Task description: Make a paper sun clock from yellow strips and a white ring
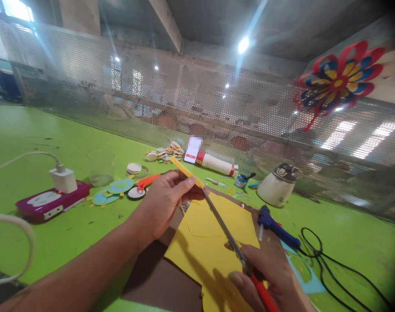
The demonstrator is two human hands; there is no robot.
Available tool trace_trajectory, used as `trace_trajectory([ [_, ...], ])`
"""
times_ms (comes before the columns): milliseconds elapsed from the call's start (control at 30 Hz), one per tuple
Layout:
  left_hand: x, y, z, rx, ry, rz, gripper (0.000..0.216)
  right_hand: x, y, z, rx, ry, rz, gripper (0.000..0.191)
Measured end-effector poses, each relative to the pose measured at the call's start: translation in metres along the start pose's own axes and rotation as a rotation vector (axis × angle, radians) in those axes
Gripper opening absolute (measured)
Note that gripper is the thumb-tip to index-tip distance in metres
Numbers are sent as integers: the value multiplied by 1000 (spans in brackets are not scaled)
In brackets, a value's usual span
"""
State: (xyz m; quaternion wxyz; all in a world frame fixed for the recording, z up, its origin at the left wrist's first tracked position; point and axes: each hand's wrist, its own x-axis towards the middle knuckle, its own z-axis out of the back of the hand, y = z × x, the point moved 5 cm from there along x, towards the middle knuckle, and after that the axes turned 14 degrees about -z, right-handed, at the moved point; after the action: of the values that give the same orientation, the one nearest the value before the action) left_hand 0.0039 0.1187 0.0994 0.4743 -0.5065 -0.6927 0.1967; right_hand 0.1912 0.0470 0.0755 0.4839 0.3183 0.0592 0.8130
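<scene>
Yellow narrow strip (181, 167) sits pinched in the left hand (169, 193), above a flat yellow sheet (202, 249); the right hand (265, 264) grips red-handled metal scissors (221, 224), tips by the strip's near end. Trimming seems in hand (the next snip calls for steadiness).

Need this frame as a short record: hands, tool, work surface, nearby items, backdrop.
left_hand: left hand pinches yellow strip
right_hand: right hand holds scissors by the red handle
scissors_tip: at the strip's near end; cutting or not, unclear
under_hands: yellow sheet over brown sheet
surface: green table
right_side: blue glue gun with black cord
left_side: purple power strip, white charger plugged in
far_side: lit phone
backdrop: perforated panel
</scene>
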Motion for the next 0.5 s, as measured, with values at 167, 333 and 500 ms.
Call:
trace_trajectory([
  [167, 0, 1, 1, -6, -10, 9, 12, -1, 1, 0, -7, -17, 12, 23],
  [333, 0, 0, 0, -1, -13, 5, 10, -2, 0, 0, -31, -26, 21, 22],
  [500, 0, -1, 0, 11, -12, 4, 9, -3, 1, 1, -78, -61, 43, 23],
])
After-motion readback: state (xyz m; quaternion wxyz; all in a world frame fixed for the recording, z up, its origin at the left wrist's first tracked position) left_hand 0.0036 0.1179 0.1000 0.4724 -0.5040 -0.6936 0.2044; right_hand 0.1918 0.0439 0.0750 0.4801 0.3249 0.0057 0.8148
